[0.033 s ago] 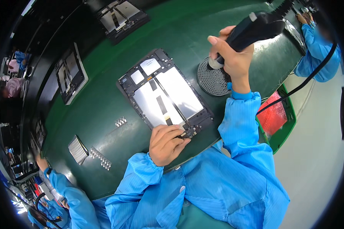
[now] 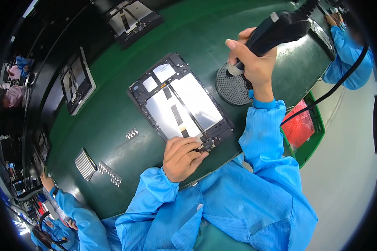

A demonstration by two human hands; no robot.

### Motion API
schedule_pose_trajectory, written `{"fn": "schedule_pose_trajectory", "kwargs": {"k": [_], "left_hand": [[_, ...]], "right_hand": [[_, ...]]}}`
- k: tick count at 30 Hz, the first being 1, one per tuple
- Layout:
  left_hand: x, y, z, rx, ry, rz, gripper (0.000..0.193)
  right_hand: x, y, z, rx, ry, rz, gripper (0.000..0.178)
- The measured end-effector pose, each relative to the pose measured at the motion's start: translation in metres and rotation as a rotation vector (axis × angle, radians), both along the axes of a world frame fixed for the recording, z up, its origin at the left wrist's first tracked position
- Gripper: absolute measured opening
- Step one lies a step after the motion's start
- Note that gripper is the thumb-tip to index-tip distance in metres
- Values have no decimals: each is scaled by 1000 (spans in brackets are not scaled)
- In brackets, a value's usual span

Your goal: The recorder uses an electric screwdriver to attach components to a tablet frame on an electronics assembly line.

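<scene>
Left hand pinches a small part at the near corner of the open tablet lying mid-bench. Right hand grips the electric screwdriver, tip on the round screw tray. A slip could scratch the tablet's exposed panel.

The bench is showing a smooth, semi-gloss green surface that is catching reflections. The open tablet chassis is presenting a matt black plastic frame around bright, satin metal panels. The electric screwdriver is showing matt black plastic. The sleeves are appearing as thin, smooth blue cloth.
</scene>
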State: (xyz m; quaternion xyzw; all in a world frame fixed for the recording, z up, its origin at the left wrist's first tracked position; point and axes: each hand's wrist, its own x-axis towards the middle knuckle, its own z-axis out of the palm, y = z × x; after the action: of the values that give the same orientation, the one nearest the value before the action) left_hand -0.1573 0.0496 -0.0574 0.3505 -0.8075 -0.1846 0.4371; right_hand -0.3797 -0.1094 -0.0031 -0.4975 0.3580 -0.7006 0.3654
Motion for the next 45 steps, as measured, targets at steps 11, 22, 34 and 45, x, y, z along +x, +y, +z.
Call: {"fn": "schedule_pose_trajectory", "kwargs": {"k": [11,22,34,45], "left_hand": [[3,-2,3,10,16,-25,23],[34,3,20,143,98,120,13],[80,-32,10,787,643,505,12],[79,-74,-15,489,358,463,15]], "right_hand": [[3,-4,-8,-1,84,77,23],[4,-1,-8,5,64,27,23],[13,16,11,-98,-49,59,27],[60,44,34,-217,2,300,36]]}}
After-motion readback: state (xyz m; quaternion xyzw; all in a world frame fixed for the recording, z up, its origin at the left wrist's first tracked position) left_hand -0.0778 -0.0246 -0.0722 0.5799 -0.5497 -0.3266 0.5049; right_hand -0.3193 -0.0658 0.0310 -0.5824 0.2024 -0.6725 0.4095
